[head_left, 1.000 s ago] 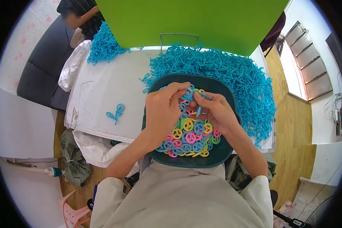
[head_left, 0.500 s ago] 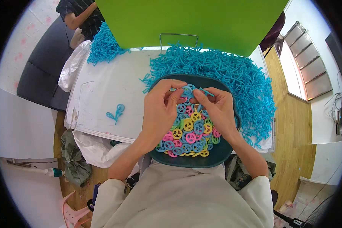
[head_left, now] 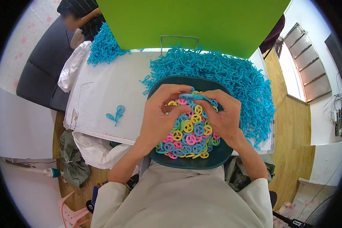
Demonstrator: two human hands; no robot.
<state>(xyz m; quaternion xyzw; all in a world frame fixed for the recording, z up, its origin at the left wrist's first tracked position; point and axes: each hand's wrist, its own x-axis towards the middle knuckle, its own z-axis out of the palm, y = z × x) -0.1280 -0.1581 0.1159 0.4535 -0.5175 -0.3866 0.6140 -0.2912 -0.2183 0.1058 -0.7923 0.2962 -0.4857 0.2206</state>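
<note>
Blue ring [head_left: 186,96] against turquoise strip [head_left: 198,97]

The right grip [head_left: 223,113] holds a blue piece [head_left: 186,97] (round-ended) beside the left grip [head_left: 159,110].

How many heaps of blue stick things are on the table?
2 that I can see: a smaller heap at the far left of the table, and a larger heap behind and right of the dark bowl. The green board may hide more.
</note>
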